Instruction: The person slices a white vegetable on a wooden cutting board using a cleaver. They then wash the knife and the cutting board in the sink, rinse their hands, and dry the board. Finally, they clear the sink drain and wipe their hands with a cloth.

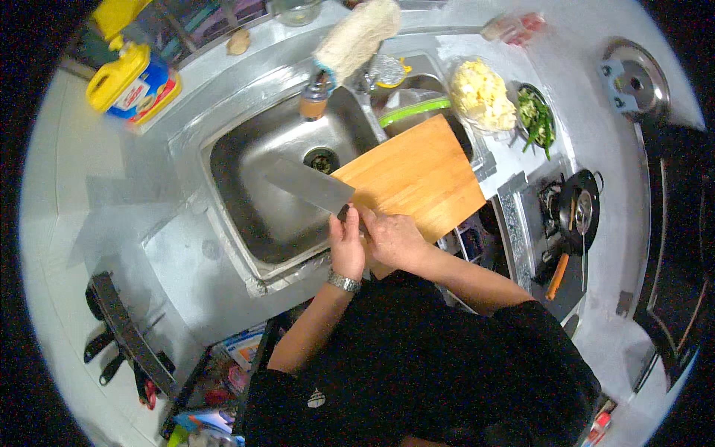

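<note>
A cleaver with a broad metal blade reaches out over the left sink basin, its flat side facing up. My left hand, with a metal watch at the wrist, has its fingers closed about the dark handle end. Close against it is my right hand, fingers curled towards the handle; whether they grip it is hidden. Under and beyond the right hand lies a wooden cutting board, slanted across the sink, its bare top showing.
The steel sink has a drain under the blade's far side. Bowls of pale yellow cut food and chopped green vegetables stand at right. A wok sits on the stove. Knives hang in a rack at left.
</note>
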A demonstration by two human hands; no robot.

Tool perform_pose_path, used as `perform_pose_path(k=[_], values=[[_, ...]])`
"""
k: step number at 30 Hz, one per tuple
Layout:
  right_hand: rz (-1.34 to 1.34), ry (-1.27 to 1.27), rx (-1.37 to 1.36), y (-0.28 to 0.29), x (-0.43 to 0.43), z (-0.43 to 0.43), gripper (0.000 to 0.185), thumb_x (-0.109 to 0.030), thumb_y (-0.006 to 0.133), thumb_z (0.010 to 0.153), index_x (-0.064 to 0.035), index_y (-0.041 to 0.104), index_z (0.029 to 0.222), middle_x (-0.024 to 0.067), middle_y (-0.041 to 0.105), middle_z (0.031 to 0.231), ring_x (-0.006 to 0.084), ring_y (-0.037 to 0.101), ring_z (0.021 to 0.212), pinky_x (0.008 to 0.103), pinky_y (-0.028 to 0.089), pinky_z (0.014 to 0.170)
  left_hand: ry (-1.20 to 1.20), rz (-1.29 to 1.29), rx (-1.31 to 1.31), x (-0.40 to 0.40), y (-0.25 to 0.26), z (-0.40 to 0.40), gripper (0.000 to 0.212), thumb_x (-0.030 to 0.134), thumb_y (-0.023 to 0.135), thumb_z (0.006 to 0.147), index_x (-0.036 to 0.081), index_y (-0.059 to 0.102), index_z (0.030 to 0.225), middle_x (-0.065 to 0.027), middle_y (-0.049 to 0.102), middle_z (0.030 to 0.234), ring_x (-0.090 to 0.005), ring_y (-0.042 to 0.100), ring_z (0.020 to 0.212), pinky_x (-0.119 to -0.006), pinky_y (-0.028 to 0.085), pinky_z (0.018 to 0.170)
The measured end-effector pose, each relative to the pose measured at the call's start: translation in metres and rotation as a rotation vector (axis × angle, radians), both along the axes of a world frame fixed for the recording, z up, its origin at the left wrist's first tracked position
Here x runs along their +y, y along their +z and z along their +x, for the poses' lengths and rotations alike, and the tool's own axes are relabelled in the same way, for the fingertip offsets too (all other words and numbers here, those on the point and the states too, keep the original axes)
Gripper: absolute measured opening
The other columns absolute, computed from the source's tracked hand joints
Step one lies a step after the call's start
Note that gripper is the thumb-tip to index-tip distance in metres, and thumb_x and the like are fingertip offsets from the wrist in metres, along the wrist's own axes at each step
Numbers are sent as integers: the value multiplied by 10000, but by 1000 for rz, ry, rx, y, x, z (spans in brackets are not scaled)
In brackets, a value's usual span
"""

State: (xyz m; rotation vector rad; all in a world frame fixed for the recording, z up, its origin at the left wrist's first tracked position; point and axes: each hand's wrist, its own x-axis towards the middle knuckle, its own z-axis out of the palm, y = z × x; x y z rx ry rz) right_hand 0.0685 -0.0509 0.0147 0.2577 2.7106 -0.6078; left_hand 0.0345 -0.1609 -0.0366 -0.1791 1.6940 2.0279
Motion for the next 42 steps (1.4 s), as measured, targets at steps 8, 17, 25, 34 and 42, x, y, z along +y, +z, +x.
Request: perform_pose_path(k=[8, 17, 25, 34, 42], values=[[-208, -312, 175, 26, 50, 71, 349, -274, 673, 865, -8, 607, 1080, 220, 673, 881, 399, 659, 818, 448, 522, 712, -489, -186, 441, 14, -20, 38, 314, 220, 531, 977, 0, 561, 1200, -199, 594, 1157, -376, 557, 1087, -435, 435, 935], [-205, -677, 100, 31, 129, 129, 402, -285, 677, 879, 27, 618, 1126, 205, 686, 960, 268, 667, 888, 376, 498, 807, -648, -568, 1122, 10, -39, 42, 597, 305, 624, 872, 106, 455, 1408, -189, 275, 1552, -373, 211, 1454, -583, 139, 1163], [145, -265, 131, 93, 193, 83, 382, -200, 603, 904, -51, 563, 1254, 240, 665, 1015, 416, 643, 937, 468, 520, 780, -17, -227, 12, -16, -100, -28, 620, 280, 596, 961, -21, 332, 1434, -184, 499, 1343, -266, 478, 1233, -368, 383, 1038], [667, 377, -111, 131, 237, -78, 295, -234, 623, 850, -158, 647, 1133, 157, 687, 863, 374, 658, 808, 499, 511, 714, 43, -16, -201, -17, -140, -29, 315, 194, 543, 992, 7, 544, 1244, -65, 638, 1101, -146, 579, 990, -300, 458, 887], [470, 487, -185, 141, 220, -126, 323, -219, 622, 826, -123, 660, 1131, 184, 678, 914, 391, 631, 897, 496, 490, 796, 59, 0, -166, -11, -128, -26, 291, 136, 511, 1001, 5, 526, 1260, -69, 638, 1103, -149, 589, 984, -298, 476, 875]])
